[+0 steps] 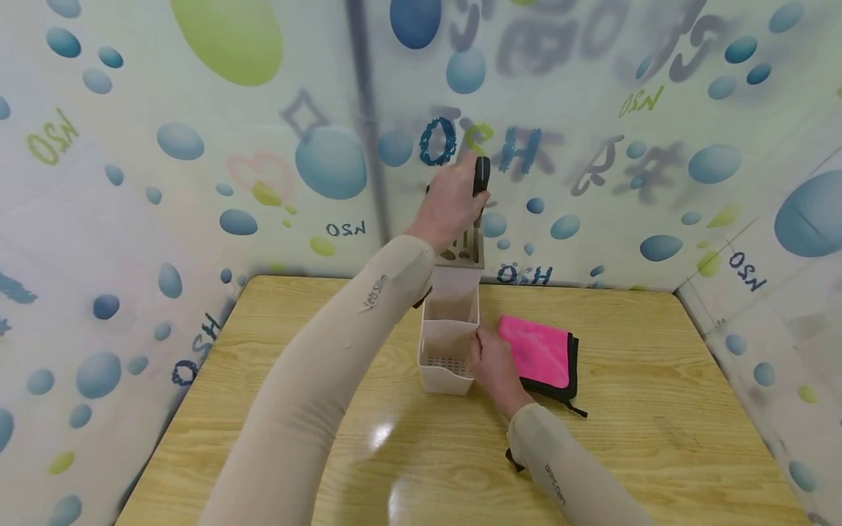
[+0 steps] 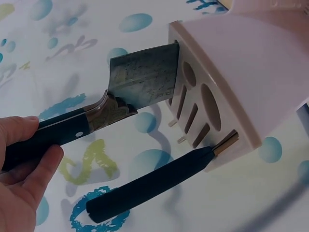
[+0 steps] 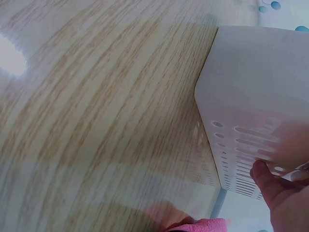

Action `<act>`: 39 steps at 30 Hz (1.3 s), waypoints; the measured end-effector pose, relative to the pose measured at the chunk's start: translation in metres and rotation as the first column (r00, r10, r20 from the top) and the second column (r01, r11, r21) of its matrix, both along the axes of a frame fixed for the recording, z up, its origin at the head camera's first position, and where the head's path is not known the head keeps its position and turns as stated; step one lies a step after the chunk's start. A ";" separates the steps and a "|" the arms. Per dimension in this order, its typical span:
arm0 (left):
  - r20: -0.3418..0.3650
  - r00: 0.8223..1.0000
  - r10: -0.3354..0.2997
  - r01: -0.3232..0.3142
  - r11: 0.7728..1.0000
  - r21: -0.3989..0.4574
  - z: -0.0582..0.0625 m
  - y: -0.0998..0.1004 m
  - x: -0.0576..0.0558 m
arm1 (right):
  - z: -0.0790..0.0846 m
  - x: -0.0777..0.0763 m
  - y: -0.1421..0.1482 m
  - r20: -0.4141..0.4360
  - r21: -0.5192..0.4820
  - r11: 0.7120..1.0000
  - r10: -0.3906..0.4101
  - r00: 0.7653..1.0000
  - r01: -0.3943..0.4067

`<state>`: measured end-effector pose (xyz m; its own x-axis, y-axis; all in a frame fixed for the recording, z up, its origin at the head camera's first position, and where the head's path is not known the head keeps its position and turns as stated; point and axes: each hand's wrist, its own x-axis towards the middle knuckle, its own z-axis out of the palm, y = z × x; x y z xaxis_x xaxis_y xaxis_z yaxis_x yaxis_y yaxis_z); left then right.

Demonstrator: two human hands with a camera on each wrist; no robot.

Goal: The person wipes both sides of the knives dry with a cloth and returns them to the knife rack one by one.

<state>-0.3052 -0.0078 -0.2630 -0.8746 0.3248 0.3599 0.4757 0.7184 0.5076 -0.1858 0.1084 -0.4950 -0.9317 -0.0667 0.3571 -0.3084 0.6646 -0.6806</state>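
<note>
My left hand (image 1: 450, 201) grips the black handle of a cleaver (image 2: 142, 75) above the knife holder (image 1: 447, 380). Part of the cleaver's broad blade shows outside a slot in the holder's beige top, and its tip is hidden inside. Beside it a second black-handled utensil (image 2: 149, 186) stands in another slot. Low down, my right hand (image 1: 496, 369) holds the right side of the holder, its thumb against the slotted wall in the right wrist view. The holder is pale, with two open compartments in front of the taller slotted part.
A folded pink cloth with black edging (image 1: 536, 351) lies right of the holder, close to my right hand. The wooden table (image 1: 625, 438) ends at a patterned wall (image 1: 579, 131) behind the holder. A small dark object (image 1: 515, 460) shows at the right sleeve.
</note>
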 end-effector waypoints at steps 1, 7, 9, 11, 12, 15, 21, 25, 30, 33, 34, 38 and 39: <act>0.003 1.000 0.002 -0.002 1.000 0.001 -0.001 0.001 -0.001 | 0.000 0.000 0.000 0.004 0.001 1.000 0.000 1.000 0.000; -0.003 1.000 0.015 -0.015 1.000 -0.008 -0.008 0.003 -0.004 | -0.001 0.000 -0.001 0.022 0.011 1.000 -0.005 1.000 0.004; -0.019 1.000 0.014 -0.014 1.000 -0.010 -0.010 0.004 -0.005 | -0.001 0.000 -0.001 0.024 0.010 1.000 -0.007 1.000 0.007; -0.031 0.999 0.013 -0.013 1.000 -0.016 -0.012 0.004 -0.006 | -0.001 0.000 -0.001 0.029 0.008 1.000 -0.009 1.000 0.009; -0.034 0.999 0.012 -0.013 1.000 -0.017 -0.013 0.004 -0.006 | -0.001 0.000 -0.001 0.029 0.007 1.000 -0.010 1.000 0.009; -0.028 1.000 0.012 -0.012 1.000 -0.025 -0.016 0.005 -0.008 | 0.000 0.000 -0.001 0.024 0.012 1.000 -0.010 1.000 0.010; 0.005 1.000 0.026 -0.025 0.999 -0.034 -0.024 0.007 -0.012 | -0.002 0.001 -0.001 -0.013 0.025 1.000 -0.011 1.000 0.011; 0.005 0.999 0.038 -0.037 0.999 -0.039 -0.030 0.010 -0.014 | -0.003 0.000 0.000 -0.029 0.030 0.999 -0.012 1.000 0.013; -0.019 0.999 0.048 -0.049 0.997 -0.053 -0.033 0.011 -0.014 | -0.002 0.001 -0.001 -0.013 0.019 1.000 -0.009 1.000 0.009; -0.016 0.998 0.057 -0.058 0.996 -0.067 -0.033 0.012 -0.014 | -0.001 0.001 -0.001 0.003 0.009 1.000 -0.004 1.000 0.004; -0.016 0.998 0.058 -0.059 0.996 -0.071 -0.032 0.012 -0.014 | -0.001 0.000 -0.001 0.011 0.005 1.000 -0.004 1.000 0.003; -0.011 0.998 0.061 -0.061 0.995 -0.078 -0.032 0.012 -0.014 | 0.000 0.000 -0.001 0.028 -0.003 1.000 -0.001 1.000 0.001; -0.010 0.998 0.061 -0.062 0.995 -0.080 -0.032 0.012 -0.014 | 0.000 0.000 -0.001 0.029 -0.005 1.000 0.001 1.000 -0.001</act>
